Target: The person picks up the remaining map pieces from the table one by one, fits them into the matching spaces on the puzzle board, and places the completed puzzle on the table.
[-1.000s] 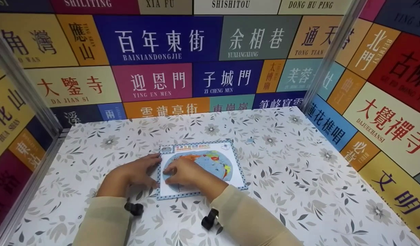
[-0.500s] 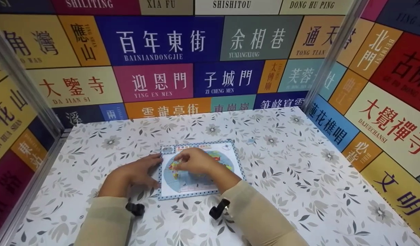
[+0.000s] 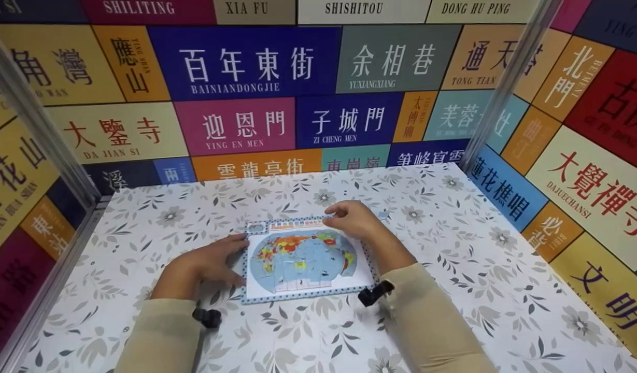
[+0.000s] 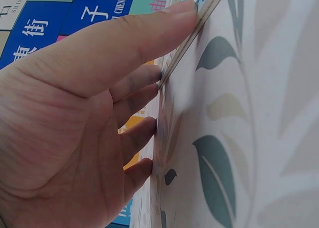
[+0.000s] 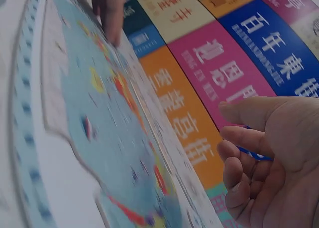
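Note:
A world map jigsaw puzzle [image 3: 310, 259] with a blue dotted border lies flat on the table. White backing shows at the map's lower right. My left hand [image 3: 201, 264] touches the puzzle's left edge, thumb and fingers spread apart; in the left wrist view the thumb [image 4: 164, 28] meets the board's edge. Above the puzzle's upper right corner hovers my right hand [image 3: 352, 220], its fingers loosely bent with nothing between them, as the right wrist view of this hand [image 5: 279, 158] also shows. A small light-blue piece [image 3: 383, 214] lies on the table just beyond the right hand.
The table [image 3: 157, 233] has a white cloth printed with grey leaves and flowers. Panels of coloured street-name signs [image 3: 245, 62] stand behind it and on both sides, joined by metal posts [image 3: 510, 83]. Each sleeve carries a black wrist camera [image 3: 375, 293].
My right hand has lifted off the left part of the map and moved right, to the upper right corner, uncovering the map. The left hand stays at the left edge.

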